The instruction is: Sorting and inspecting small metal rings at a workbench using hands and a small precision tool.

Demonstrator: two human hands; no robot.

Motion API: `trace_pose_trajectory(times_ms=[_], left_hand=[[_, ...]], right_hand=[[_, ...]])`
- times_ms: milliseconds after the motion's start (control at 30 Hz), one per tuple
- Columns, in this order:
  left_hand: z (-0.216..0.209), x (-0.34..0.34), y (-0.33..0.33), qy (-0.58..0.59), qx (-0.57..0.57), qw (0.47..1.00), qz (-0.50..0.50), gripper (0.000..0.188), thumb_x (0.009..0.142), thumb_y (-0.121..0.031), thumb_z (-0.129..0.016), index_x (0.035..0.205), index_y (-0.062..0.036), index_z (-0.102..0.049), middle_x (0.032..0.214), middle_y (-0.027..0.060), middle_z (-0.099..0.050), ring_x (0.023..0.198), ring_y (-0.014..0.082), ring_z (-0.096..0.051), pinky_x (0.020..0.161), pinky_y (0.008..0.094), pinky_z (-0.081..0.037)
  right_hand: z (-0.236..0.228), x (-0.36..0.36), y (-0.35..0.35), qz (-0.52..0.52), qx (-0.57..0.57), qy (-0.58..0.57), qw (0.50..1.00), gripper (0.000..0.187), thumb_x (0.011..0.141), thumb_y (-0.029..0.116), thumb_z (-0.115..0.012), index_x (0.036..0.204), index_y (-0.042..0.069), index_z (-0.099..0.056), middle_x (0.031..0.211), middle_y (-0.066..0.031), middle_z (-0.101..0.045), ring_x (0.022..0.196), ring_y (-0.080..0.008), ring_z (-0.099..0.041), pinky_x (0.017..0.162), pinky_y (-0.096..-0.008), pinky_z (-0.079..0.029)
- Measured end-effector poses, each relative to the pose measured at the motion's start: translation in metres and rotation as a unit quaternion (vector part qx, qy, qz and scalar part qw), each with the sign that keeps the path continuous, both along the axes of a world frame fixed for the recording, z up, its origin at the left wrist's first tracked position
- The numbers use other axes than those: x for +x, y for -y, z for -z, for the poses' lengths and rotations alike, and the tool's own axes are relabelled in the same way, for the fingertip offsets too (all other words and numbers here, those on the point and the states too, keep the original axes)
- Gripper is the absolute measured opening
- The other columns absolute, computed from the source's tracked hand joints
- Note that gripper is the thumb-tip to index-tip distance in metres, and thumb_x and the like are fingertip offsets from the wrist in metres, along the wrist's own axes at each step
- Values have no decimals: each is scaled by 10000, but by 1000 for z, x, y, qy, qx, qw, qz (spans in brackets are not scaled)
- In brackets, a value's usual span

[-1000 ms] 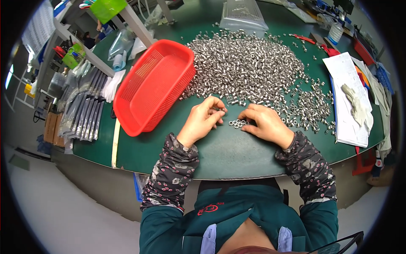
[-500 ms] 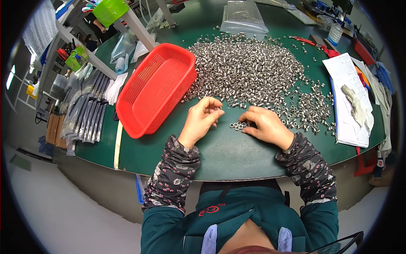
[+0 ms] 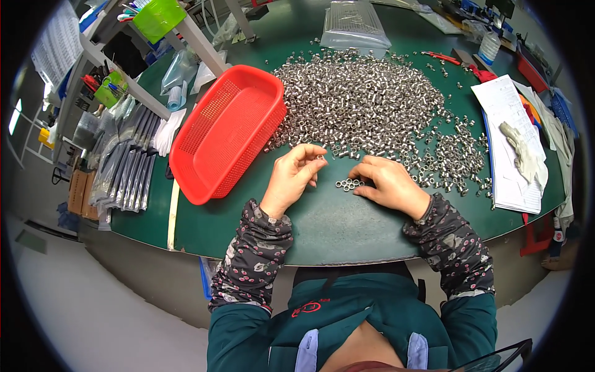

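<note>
Green-topped table (image 3: 347, 232), front edge bowed by the lens, fills mid-view; grey upright posts (image 3: 202, 42) stand at its far left; floor (image 3: 74, 304) pale grey, darker beneath the table; bright white strip (image 3: 15, 116) at far left, whether window or lamp unclear.

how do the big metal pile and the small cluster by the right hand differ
Size: the pile is far larger; the cluster is only a handful.
Arrangement: the pile is heaped with pieces at all angles; the cluster lies flat, openings mostly up.
Place: the pile spreads far back; the cluster sits at the right hand.
Shared: both are silvery, ring-shaped pieces on the green table.
</note>
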State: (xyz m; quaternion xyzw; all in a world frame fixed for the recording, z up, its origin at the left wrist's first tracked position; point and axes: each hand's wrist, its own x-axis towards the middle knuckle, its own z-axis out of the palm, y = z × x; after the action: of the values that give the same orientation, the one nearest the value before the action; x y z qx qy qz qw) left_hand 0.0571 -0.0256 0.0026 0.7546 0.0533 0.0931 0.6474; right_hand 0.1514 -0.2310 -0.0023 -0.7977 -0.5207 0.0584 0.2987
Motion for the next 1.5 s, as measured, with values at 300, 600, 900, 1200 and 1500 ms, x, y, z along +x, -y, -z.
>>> trace_pose_trajectory(times_ms=[300,600,900,1200,1500], left_hand=[[1,-2,0,7,-12,1000,14,216,924,-86,-543,1108,19,-583,904,53,-637,652,52,-524,565,203,-481],[0,-2,-2,20,-3,1000,22,226,950,-92,-494,1121,25,-582,918,66,-629,643,59,-519,567,205,-479],[8,-4,-11,28,45,998,-24,168,922,-30,-503,1058,15,-591,861,36,-532,592,72,-502,525,201,-427],[14,-5,-13,86,42,995,-12,107,905,-45,-547,1007,-15,-557,801,-5,-528,609,34,-481,499,177,-417],[14,1,-10,76,65,995,-18,79,936,-114,-531,927,-36,-536,696,-13,-505,553,38,-445,479,175,-364]], right_hand=[[1,-1,0,1,-1,-6,1000,246,729,185,-713,942,92,-630,845,-67,-563,849,-262,-597,706,-390,-488],[3,0,-3,-7,16,4,1000,258,722,177,-718,950,90,-633,844,-66,-573,818,-256,-601,695,-374,-492],[16,2,-7,-25,58,15,998,271,739,249,-682,945,90,-606,894,-89,-589,878,-290,-604,731,-392,-501],[14,-3,-5,-4,71,-3,997,308,780,267,-679,1002,86,-568,923,-82,-579,899,-291,-590,729,-420,-478],[-3,-4,6,18,176,50,983,236,811,237,-645,974,86,-566,904,-67,-547,879,-256,-584,677,-383,-480]])
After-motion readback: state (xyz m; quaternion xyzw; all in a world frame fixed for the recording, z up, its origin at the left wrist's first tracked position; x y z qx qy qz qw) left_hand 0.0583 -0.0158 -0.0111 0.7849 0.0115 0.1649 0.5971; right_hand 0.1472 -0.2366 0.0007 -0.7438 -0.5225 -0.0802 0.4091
